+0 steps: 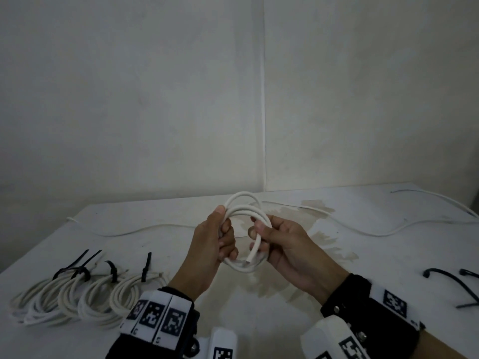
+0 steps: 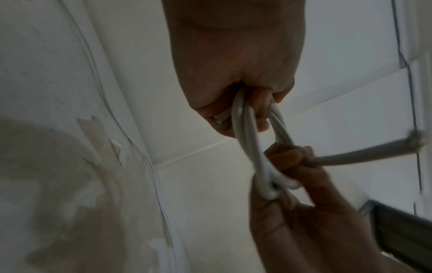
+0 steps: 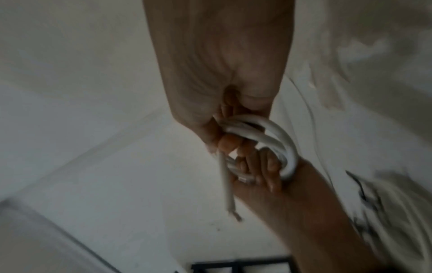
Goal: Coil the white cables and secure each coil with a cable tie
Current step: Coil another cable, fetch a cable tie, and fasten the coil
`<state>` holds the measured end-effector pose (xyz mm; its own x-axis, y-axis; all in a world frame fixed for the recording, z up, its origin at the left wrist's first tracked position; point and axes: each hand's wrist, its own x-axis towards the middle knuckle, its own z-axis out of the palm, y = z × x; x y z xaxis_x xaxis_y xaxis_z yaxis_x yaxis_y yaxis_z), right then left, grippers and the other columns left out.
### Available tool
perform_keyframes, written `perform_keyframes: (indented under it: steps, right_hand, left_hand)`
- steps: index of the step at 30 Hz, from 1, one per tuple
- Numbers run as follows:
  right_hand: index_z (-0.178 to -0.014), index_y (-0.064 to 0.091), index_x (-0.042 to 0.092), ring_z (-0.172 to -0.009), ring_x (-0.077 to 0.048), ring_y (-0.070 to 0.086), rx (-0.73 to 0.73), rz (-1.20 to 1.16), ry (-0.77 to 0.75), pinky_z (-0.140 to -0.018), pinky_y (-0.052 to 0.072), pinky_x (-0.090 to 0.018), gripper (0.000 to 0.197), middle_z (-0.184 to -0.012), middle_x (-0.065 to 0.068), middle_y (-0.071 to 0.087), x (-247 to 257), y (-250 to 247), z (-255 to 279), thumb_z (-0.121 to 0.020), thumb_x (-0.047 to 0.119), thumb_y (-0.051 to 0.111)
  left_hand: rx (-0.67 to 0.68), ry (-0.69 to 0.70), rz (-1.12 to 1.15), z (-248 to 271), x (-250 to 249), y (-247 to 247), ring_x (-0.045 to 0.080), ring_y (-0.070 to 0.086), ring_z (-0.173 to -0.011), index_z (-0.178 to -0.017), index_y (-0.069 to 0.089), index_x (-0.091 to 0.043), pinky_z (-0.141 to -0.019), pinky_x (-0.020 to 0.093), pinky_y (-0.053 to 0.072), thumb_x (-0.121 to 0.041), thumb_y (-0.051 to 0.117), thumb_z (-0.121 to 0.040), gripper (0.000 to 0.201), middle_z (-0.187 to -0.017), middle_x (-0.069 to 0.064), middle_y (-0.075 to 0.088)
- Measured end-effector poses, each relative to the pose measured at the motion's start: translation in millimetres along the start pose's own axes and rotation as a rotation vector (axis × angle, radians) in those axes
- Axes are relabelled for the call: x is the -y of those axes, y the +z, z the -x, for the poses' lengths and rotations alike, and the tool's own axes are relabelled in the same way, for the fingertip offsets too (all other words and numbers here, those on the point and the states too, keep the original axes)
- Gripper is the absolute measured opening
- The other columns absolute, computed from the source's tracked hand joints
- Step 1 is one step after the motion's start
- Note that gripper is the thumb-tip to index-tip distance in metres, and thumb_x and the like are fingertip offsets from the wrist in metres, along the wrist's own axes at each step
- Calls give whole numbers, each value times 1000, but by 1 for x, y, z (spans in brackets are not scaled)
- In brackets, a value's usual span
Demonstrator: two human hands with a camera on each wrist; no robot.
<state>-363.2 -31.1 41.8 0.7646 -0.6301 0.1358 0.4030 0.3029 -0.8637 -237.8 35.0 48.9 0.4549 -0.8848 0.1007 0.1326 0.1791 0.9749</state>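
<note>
A white cable coil (image 1: 245, 207) is held in the air above the middle of the table, between both hands. My left hand (image 1: 220, 237) grips its left side, thumb up along the loops. My right hand (image 1: 261, 234) pinches the right side and the loose cut end (image 1: 252, 253), which points down inside the ring. In the left wrist view the coil (image 2: 245, 129) runs from my left fingers down to my right hand (image 2: 287, 160). The right wrist view shows the loops (image 3: 268, 133) and the free end (image 3: 225, 184) hanging down.
Several tied white coils (image 1: 85, 294) with black cable ties lie at the front left. Loose black cable ties (image 1: 451, 281) lie at the right. Uncoiled white cables (image 1: 134, 230) (image 1: 388, 233) trail across the far table (image 1: 285, 320). A wall stands just behind.
</note>
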Motion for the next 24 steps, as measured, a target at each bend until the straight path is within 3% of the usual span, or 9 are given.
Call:
perform_keyframes:
  steps: [2, 5, 8, 9, 12, 14, 18, 24]
  right_hand:
    - [-96, 57, 7, -53, -7, 50, 38, 165, 39, -67, 50, -21, 11, -60, 3, 56, 5, -3, 0, -87, 2, 52]
    - [-105, 55, 11, -63, -7, 53, 76, 394, 74, -67, 49, -19, 26, -68, 2, 53, 13, -8, 4, -85, -5, 57]
    - [-109, 52, 16, -78, -17, 56, 28, 703, 22, -76, 51, -24, 38, -78, -1, 52, 14, -4, 7, -80, -5, 63]
    - [-110, 52, 18, -78, -19, 58, -16, 767, 15, -75, 53, -26, 37, -82, -2, 54, 15, -3, 7, -81, -1, 64]
    - [-113, 54, 19, -59, -21, 64, -73, 839, 83, -56, 56, -25, 33, -78, -7, 59, 17, -1, 8, -83, 21, 67]
    - [-115, 55, 13, -49, -20, 62, -46, 782, 108, -49, 54, -25, 34, -63, -8, 59, 18, 0, 9, -84, 19, 66]
    - [-125, 49, 11, -48, -17, 62, -21, 774, 83, -55, 57, -27, 47, -54, -6, 61, 15, -1, 5, -82, 6, 67]
    - [-140, 28, 20, -59, -16, 65, 111, 1058, 123, -66, 56, -24, 63, -64, 2, 59, 12, -1, 16, -87, 14, 63]
  left_hand:
    - [-16, -6, -11, 1, 0, 1, 8, 22, -32, -59, 34, -13, -37, 19, 33, -31, 33, -98, 43, -39, -5, 25]
    - [-33, 3, 7, 1, -2, 4, 8, 21, -33, -58, 33, -13, -37, 19, 31, -30, 35, -98, 43, -40, -5, 23]
    - [-34, 29, 41, 1, -5, 8, 8, 19, -34, -58, 33, -13, -37, 19, 28, -29, 37, -97, 42, -41, -5, 22]
    - [-36, 34, 49, 1, -5, 10, 8, 19, -34, -59, 33, -13, -37, 19, 28, -29, 37, -97, 42, -41, -5, 22]
    - [-62, 39, 89, 2, -7, 11, 7, 19, -33, -59, 32, -14, -35, 18, 29, -28, 37, -97, 41, -40, -6, 23]
    - [-78, 39, 90, 1, -7, 10, 7, 20, -33, -59, 32, -14, -35, 18, 28, -28, 37, -96, 40, -39, -6, 24]
    - [-107, 36, 47, 3, -5, 10, 8, 19, -34, -58, 32, -14, -35, 18, 26, -28, 39, -96, 41, -39, -6, 24]
    - [-231, 59, 187, -9, -16, -9, 6, 18, -30, -57, 29, -17, -32, 14, 21, -27, 42, -94, 40, -35, -9, 23]
